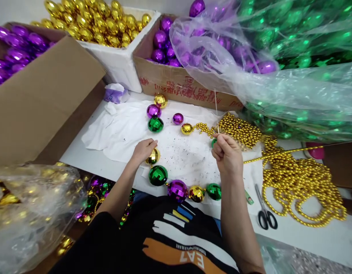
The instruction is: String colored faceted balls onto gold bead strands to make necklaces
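Note:
My left hand [145,150] is closed in a pinch at the left end of a strand of large faceted balls. Just under its fingertips is a gold ball [153,156]. From there the strand curves toward me through a green ball [158,175], a purple ball [177,190], a gold ball [196,193] and a green ball [214,191]. Raised on the right, my right hand [227,154] pinches a thin, straight, pale needle-like wire [216,110] that points upward. Beside that hand a green ball [214,143] shows partly. Loose gold, purple and green balls [155,124] lie farther back.
Small gold beads [240,129] and coiled gold bead chains [304,182] lie right, near black-handled scissors [266,213]. Behind stand a white foam box [121,64] and a cardboard box [176,85]. Another carton [44,102] is at left. Bagged green balls [304,38] overhang the back right.

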`<state>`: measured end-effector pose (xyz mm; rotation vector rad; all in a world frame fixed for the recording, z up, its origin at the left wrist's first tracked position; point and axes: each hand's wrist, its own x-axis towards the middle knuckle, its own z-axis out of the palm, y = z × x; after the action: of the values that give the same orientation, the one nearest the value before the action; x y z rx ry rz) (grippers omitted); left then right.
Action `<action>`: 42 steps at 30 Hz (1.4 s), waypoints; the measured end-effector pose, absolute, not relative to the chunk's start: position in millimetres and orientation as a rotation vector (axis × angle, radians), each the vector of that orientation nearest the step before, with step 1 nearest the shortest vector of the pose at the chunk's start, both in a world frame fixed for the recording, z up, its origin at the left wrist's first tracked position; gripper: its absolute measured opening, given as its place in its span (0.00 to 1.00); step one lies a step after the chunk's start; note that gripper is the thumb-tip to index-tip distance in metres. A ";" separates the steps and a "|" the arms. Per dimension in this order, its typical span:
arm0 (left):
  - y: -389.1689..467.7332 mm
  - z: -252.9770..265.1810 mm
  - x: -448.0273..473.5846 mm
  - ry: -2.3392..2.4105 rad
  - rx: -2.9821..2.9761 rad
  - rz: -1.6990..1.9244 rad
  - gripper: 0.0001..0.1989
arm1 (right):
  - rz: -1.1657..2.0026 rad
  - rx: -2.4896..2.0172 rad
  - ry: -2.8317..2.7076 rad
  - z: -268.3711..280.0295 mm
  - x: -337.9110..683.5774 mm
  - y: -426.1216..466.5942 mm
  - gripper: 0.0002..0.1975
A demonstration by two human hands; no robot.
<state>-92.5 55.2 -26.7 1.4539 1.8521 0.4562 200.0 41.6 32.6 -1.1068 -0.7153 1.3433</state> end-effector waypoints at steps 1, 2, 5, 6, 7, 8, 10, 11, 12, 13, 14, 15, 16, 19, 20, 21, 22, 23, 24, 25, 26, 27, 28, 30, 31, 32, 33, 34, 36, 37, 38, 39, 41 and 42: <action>56.5 -24.1 -94.7 1.788 1.436 0.476 0.16 | 1.370 -1.119 -0.699 27.9 201.6 41.1 0.09; 58.4 -20.3 -97.1 1.708 1.411 0.508 0.16 | 1.392 -1.125 -0.684 23.8 203.1 39.6 0.09; 68.4 -3.6 -104.6 1.491 1.366 0.660 0.20 | 1.456 -1.125 -0.652 14.9 206.5 30.6 0.10; 73.4 2.4 -106.6 1.456 1.371 0.728 0.20 | 1.477 -1.120 -0.643 12.8 207.1 26.8 0.12; 79.2 7.8 -108.2 1.444 1.380 0.799 0.19 | 1.493 -1.114 -0.632 10.8 207.4 23.0 0.14; 85.5 12.0 -109.4 1.451 1.383 0.868 0.18 | 1.506 -1.108 -0.621 8.7 207.4 19.4 0.15; 98.5 15.5 -111.1 1.499 1.376 0.988 0.15 | 1.529 -1.111 -0.611 4.4 206.7 13.6 0.16; 104.4 14.8 -111.8 1.531 1.373 1.028 0.13 | 1.536 -1.120 -0.618 2.2 206.3 11.5 0.15; 109.4 12.8 -112.5 1.571 1.375 1.049 0.12 | 1.540 -1.130 -0.633 0.1 206.1 9.9 0.13; 113.2 10.1 -113.0 1.623 1.387 1.051 0.11 | 1.543 -1.138 -0.651 -1.7 206.0 8.9 0.11; 115.9 7.0 -113.2 1.686 1.409 1.036 0.10 | 1.540 -1.143 -0.668 -3.1 206.3 8.2 0.09; 117.3 4.0 -112.9 1.760 1.435 1.007 0.10 | 1.526 -1.143 -0.676 -4.2 206.7 7.9 0.08; 117.7 1.3 -111.6 1.839 1.460 0.972 0.09 | 1.504 -1.140 -0.671 -4.8 207.2 7.9 0.08; 115.2 -4.7 -100.6 2.051 1.519 0.889 0.13 | 1.428 -1.133 -0.636 -4.4 206.5 8.3 0.08; 114.2 -6.5 -94.7 2.100 1.536 0.871 0.15 | 1.412 -1.137 -0.636 -3.8 205.1 8.3 0.08; 113.6 -8.4 -88.2 2.132 1.550 0.855 0.18 | 1.405 -1.145 -0.650 -3.0 203.0 8.2 0.08; 113.5 -10.5 -81.8 2.146 1.559 0.839 0.22 | 1.404 -1.156 -0.674 -2.3 200.4 8.0 0.08; 113.9 -12.9 -75.9 2.147 1.560 0.825 0.25 | 1.404 -1.170 -0.704 -1.7 197.6 7.6 0.07; 114.7 -15.2 -71.0 2.140 1.547 0.820 0.28 | 1.399 -1.186 -0.738 -1.2 194.9 6.9 0.07; 115.8 -17.4 -67.5 2.125 1.520 0.826 0.29 | 1.389 -1.204 -0.773 -1.0 192.6 6.0 0.07; 117.0 -19.1 -65.3 2.101 1.477 0.841 0.30 | 1.376 -1.228 -0.808 -1.0 190.7 4.9 0.07; 118.1 -20.2 -64.4 2.061 1.413 0.872 0.30 | 1.364 -1.258 -0.842 -1.2 189.5 3.4 0.07; 118.7 -20.5 -64.5 1.997 1.322 0.921 0.29 | 1.352 -1.292 -0.876 -1.7 188.8 1.6 0.07; 117.8 -18.6 -65.9 1.769 1.080 1.045 0.28 | 1.347 -1.363 -0.939 -2.6 188.1 -3.0 0.08; 116.2 -16.7 -66.4 1.618 0.951 1.103 0.27 | 1.353 -1.392 -0.965 -2.8 187.6 -5.8 0.09; 113.9 -14.5 -66.3 1.468 0.833 1.152 0.26 | 1.360 -1.412 -0.989 -2.7 186.7 -8.7 0.09; 111.1 -12.2 -65.6 1.336 0.738 1.190 0.26 | 1.367 -1.424 -1.012 -2.1 185.4 -11.8 0.10; 108.1 -10.2 -64.1 1.233 0.668 1.213 0.25 | 1.368 -1.431 -1.034 -1.0 183.7 -14.9 0.10; 102.3 -7.5 -59.6 1.117 0.581 1.240 0.25 | 1.345 -1.437 -1.086 2.3 179.7 -20.5 0.10; 100.0 -7.0 -57.0 1.094 0.554 1.246 0.25 | 1.323 -1.439 -1.113 4.3 177.8 -22.9 0.10; 98.1 -7.0 -54.5 1.086 0.537 1.250 0.24 | 1.301 -1.442 -1.137 6.3 176.2 -24.9 0.09; 96.7 -7.3 -52.2 1.087 0.528 1.252 0.24 | 1.280 -1.446 -1.154 8.2 175.1 -26.5 0.09; 94.9 -8.4 -48.6 1.099 0.531 1.254 0.24 | 1.252 -1.451 -1.172 10.6 174.2 -28.6 0.09; 94.3 -8.7 -47.4 1.103 0.539 1.253 0.24 | 1.246 -1.452 -1.173 11.2 174.3 -29.2 0.10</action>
<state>-47.4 94.3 -8.7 0.5394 1.1030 1.2535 174.3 -29.2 11.2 -1.4520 -1.1728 1.2463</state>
